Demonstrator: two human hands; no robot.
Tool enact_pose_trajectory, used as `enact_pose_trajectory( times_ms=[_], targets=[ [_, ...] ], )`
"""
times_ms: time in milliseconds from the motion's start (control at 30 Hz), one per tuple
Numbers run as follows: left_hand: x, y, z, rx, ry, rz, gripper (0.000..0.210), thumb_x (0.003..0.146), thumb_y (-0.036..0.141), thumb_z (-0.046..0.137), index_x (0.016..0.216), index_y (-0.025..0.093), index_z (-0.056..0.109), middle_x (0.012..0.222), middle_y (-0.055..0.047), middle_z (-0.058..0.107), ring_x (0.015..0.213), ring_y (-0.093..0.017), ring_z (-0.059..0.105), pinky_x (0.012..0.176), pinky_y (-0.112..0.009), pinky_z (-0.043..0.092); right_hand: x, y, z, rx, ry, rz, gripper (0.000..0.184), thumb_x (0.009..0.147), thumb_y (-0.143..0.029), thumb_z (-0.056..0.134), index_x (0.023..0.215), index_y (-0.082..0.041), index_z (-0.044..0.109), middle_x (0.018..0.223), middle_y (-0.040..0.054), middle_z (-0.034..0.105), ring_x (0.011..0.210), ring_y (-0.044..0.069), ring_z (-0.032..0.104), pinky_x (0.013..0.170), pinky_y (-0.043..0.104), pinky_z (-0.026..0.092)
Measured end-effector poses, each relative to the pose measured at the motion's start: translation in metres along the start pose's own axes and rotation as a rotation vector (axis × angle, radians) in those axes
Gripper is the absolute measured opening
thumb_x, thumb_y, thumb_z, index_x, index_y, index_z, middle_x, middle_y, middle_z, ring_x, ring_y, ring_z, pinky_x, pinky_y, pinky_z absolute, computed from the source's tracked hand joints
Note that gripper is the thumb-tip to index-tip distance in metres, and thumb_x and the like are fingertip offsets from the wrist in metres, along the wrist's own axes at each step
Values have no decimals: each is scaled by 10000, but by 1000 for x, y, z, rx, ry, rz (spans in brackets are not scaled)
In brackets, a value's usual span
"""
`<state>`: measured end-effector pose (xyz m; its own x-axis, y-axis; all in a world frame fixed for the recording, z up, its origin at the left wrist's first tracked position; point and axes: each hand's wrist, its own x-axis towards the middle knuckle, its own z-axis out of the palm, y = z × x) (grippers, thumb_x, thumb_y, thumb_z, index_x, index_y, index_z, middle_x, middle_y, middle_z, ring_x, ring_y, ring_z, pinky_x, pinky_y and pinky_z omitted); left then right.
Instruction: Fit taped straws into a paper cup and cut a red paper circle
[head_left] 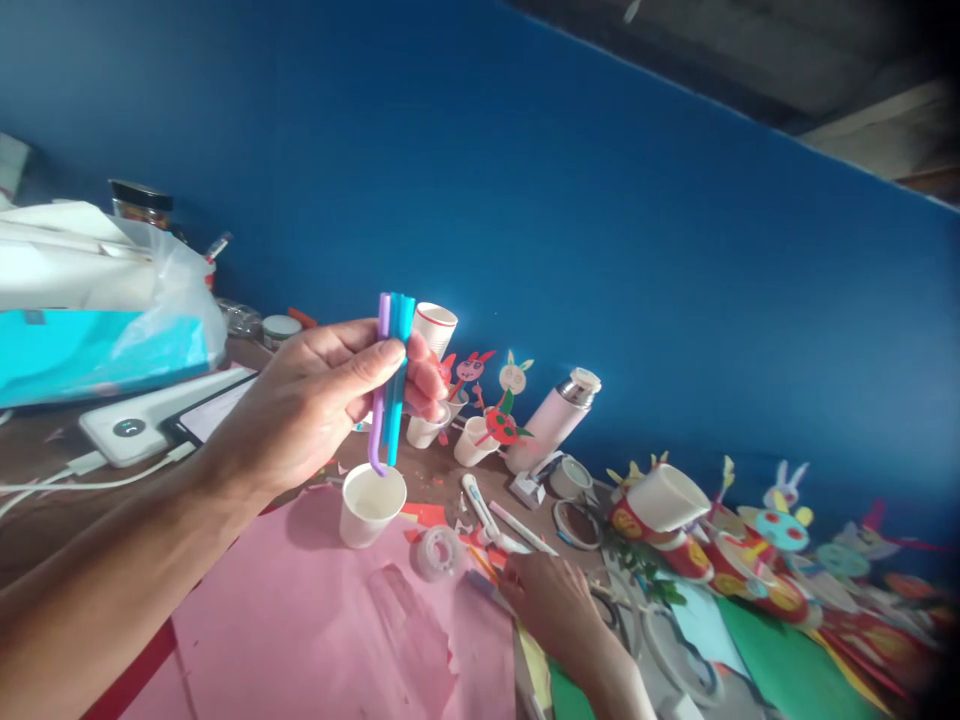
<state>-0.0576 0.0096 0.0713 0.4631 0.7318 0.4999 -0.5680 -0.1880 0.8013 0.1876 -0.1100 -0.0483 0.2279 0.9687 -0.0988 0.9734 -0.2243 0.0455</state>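
Note:
My left hand (pixel 322 400) is raised, its thumb and fingers pinching a small bundle of drinking straws. One is a purple straw (pixel 377 430) with a bent lower end; beside it are teal straws (pixel 397 410). Their lower ends hang just over a white paper cup (pixel 367 525), which stands upright on a sheet of pink paper (pixel 300 620). Lower right, my right hand (pixel 555 600) rests low among tools on the table, nearest an orange stick (pixel 482 562) and a pair of white-handled scissors (pixel 484 510). Its fingertips are blurred and partly hidden.
A roll of clear tape (pixel 439 553) lies right of the cup. Behind are paper cups with cartoon cutouts (pixel 502 425) and a pink thermos (pixel 551 420). A white power bank (pixel 150 420) with cables is at left. Decorated red cups (pixel 720 560) crowd the right.

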Motion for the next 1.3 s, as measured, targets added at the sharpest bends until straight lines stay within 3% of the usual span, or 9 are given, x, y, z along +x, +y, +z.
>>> enact_pose_trajectory(
  times_ms=[133,200,300,433,600,867,1133,1300],
  targets=[
    [-1,-4,2,9,-42,-25,175,903,200,504,965,137,654,895,-71,692,750,-160,661,587,-248,548,-4,-15,-6,41,30,-35,212,812,-265,490,745,-253,690,727,17,724,697,190,660,540,253,293],
    [0,-7,3,0,-66,-44,179,905,201,498,966,127,648,894,-76,694,735,-153,662,593,-244,539,-9,-27,-6,120,-23,-88,223,804,-300,515,674,-251,690,656,-1,710,624,158,641,525,243,286],
    [1,-12,3,-1,-79,-80,174,904,200,495,962,121,639,912,-81,696,731,-145,658,618,-244,538,-16,-42,-3,253,-132,-121,117,703,-342,629,713,-269,720,701,8,727,686,180,650,581,243,333],
    [3,-18,-2,15,-66,-102,169,900,215,512,975,136,641,921,-73,693,751,-145,653,657,-256,550,-14,-50,5,306,-229,-137,151,670,-238,608,761,-271,724,790,23,739,772,199,662,613,248,354],
    [7,-20,-9,22,-76,-128,165,897,248,525,975,183,654,941,-48,684,749,-141,654,660,-262,554,1,-41,15,187,-107,-131,201,706,-153,518,742,-257,686,758,11,723,752,201,664,584,258,330],
    [12,-26,-7,-16,-81,-240,167,885,264,540,972,181,656,857,-40,693,713,-150,663,600,-233,540,11,-36,35,-69,71,-95,226,760,-61,531,793,-248,652,784,17,685,740,212,649,579,273,332],
    [13,-27,-10,0,-68,-275,158,899,237,518,971,183,647,889,-35,690,744,-150,656,660,-247,535,12,-35,44,-73,272,-235,159,719,-88,597,711,-246,617,707,-3,648,658,188,620,556,269,326],
    [15,-27,-8,69,-116,-314,196,922,258,475,900,186,656,840,-21,684,734,-154,652,708,-279,518,17,-29,41,87,257,-208,88,758,-170,623,729,-253,626,724,-2,644,682,189,616,583,263,338]
  ],
)
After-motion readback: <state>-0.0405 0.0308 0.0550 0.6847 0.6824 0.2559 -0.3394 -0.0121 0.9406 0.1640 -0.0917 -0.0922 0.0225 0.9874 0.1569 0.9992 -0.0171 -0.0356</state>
